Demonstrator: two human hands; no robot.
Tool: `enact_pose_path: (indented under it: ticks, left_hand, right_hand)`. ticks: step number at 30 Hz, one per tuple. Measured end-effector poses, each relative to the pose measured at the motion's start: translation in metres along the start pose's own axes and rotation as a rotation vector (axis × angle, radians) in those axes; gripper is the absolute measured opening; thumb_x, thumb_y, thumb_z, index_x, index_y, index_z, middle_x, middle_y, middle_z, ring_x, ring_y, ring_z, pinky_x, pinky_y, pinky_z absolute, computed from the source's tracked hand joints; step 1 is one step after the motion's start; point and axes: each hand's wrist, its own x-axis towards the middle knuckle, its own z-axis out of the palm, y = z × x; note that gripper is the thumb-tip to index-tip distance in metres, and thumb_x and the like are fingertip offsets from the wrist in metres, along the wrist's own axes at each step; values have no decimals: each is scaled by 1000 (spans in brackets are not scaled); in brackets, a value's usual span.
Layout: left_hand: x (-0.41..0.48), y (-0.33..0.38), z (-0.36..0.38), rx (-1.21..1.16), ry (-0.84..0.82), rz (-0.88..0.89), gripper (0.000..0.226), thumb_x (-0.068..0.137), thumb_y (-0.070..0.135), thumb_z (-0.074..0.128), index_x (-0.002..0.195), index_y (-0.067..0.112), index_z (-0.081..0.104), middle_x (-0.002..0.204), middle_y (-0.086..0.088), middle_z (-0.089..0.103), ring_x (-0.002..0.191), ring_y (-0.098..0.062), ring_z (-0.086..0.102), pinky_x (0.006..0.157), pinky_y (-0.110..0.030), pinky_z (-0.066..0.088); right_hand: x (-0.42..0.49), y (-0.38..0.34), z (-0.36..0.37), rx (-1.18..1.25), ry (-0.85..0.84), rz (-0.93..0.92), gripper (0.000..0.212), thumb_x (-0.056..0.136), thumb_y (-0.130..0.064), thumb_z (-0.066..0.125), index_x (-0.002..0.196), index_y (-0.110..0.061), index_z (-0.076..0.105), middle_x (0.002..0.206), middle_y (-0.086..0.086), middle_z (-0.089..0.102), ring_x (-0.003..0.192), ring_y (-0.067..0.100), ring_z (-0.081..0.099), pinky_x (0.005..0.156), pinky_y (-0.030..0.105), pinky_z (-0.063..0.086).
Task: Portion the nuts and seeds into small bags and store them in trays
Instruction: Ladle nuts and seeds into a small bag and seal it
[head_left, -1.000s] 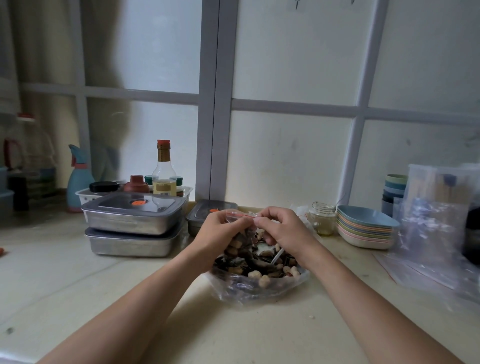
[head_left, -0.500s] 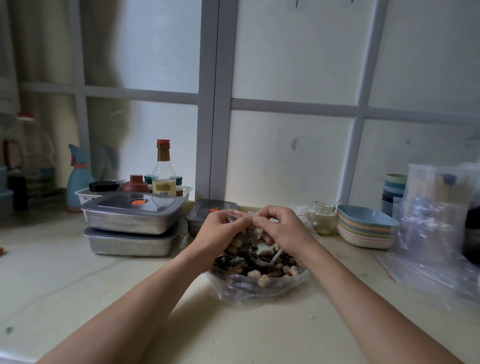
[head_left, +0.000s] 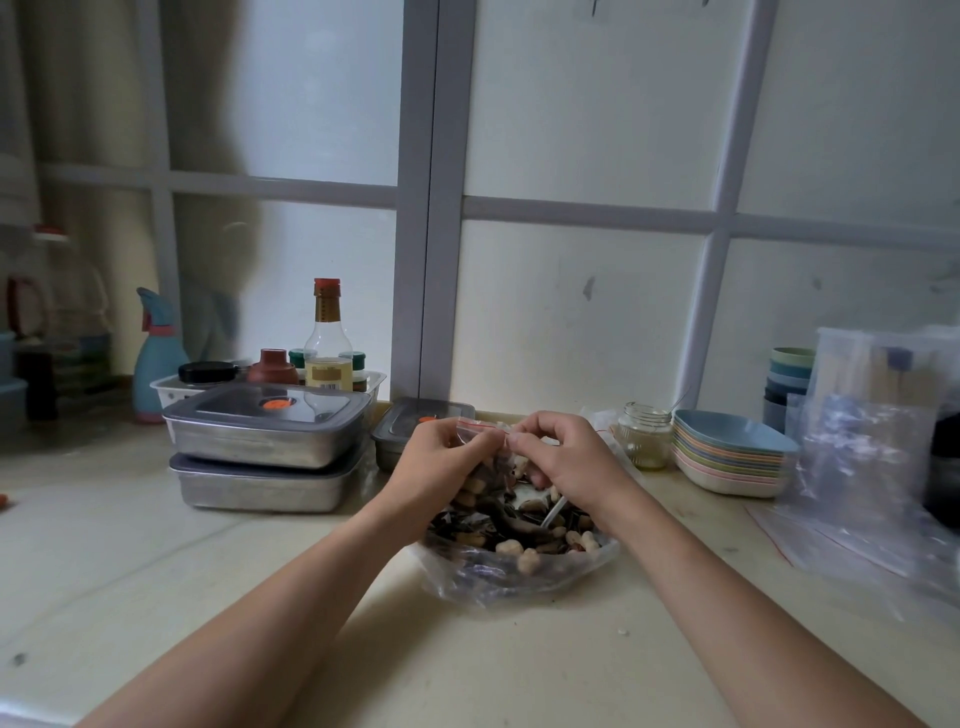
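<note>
Since neither hand has shifted in 1 s, sealing is likely unfinished: left hand (head_left: 441, 462) and right hand (head_left: 566, 457), fingers curled, pinch the small bag (head_left: 480, 427) by its red zip, above the bulk bag (head_left: 519, 571); 2 stacked trays (head_left: 260, 452) wait left.

Pale panes (head_left: 587, 98) fill the back of the room. They are divided by a grey-white frame (head_left: 428, 208) with a thick upright post near the middle and a horizontal rail (head_left: 587, 213) at mid-height. Soft, cool daylight comes through, brightest low down just right of the post. A dim, blurred shape (head_left: 218, 270) darkens the left panes. The right panes carry a few small dark scuffs (head_left: 588, 287). The cream worktop (head_left: 156, 571) runs the full width below, its far edge meeting the panes, with faint seams and specks on its surface.
</note>
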Motion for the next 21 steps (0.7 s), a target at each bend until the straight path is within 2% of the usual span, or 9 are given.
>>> enact_pose_path:
  ticks: [2, 4, 5, 8, 13, 16, 19, 21]
  left_hand:
    - [0, 1, 0, -3, -18, 1, 18, 96, 26, 69, 100, 10, 76, 82, -11, 76, 68, -26, 66, 61, -31, 54]
    - [1, 0, 0, -1, -30, 1, 17, 95, 25, 70, 102, 11, 75, 88, -11, 78, 76, -35, 72, 71, -38, 60]
    - [1, 0, 0, 6, -25, 3, 16, 95, 25, 70, 102, 11, 75, 89, -11, 78, 81, -35, 74, 75, -40, 61]
    - [1, -1, 0, 20, 13, 14, 13, 95, 24, 69, 96, 14, 77, 84, -10, 78, 78, -28, 75, 78, -40, 61]
    - [0, -1, 0, 19, 16, 24, 13, 94, 27, 72, 95, 16, 78, 86, -8, 78, 86, -31, 76, 86, -47, 60]
    - [-1, 1, 1, -6, 4, 27, 13, 94, 23, 72, 95, 10, 77, 86, -9, 78, 78, -28, 74, 84, -50, 60]
    - [-1, 2, 0, -6, 7, 28, 14, 95, 20, 71, 95, 8, 77, 85, -9, 78, 75, -24, 72, 79, -44, 60]
    - [-1, 2, 0, -9, 2, 27, 13, 95, 19, 70, 94, 8, 77, 85, -10, 78, 73, -22, 71, 74, -40, 57]
  right_hand:
    - [0, -1, -1, -1, 15, 2, 16, 98, -24, 67, 85, -16, 69, 56, -19, 57, 50, 6, 52, 57, 21, 46]
    - [-1, -2, -2, -1, 26, 3, 15, 98, -24, 67, 86, -15, 70, 56, -17, 56, 49, 5, 51, 56, 19, 46]
    - [-1, -2, -2, 0, 26, 4, 15, 98, -24, 67, 86, -15, 70, 57, -16, 55, 49, 5, 51, 56, 20, 46]
    - [-1, -1, -1, 12, 11, 10, 14, 97, -23, 68, 86, -15, 70, 60, -16, 56, 51, 8, 52, 59, 23, 46]
    - [-1, 0, -2, -7, -2, -14, 15, 96, -26, 70, 89, -13, 71, 74, -10, 61, 55, 10, 54, 59, 25, 47]
    - [0, 0, -2, -3, 25, -19, 15, 96, -24, 71, 90, -10, 70, 69, -12, 59, 54, 9, 53, 57, 22, 47]
    - [0, 0, -2, -5, 15, -11, 16, 97, -24, 70, 89, -10, 70, 62, -17, 57, 53, 8, 52, 57, 20, 47]
    - [0, 0, -2, -2, -1, -10, 15, 97, -25, 69, 89, -12, 70, 64, -17, 59, 54, 8, 54, 58, 22, 47]
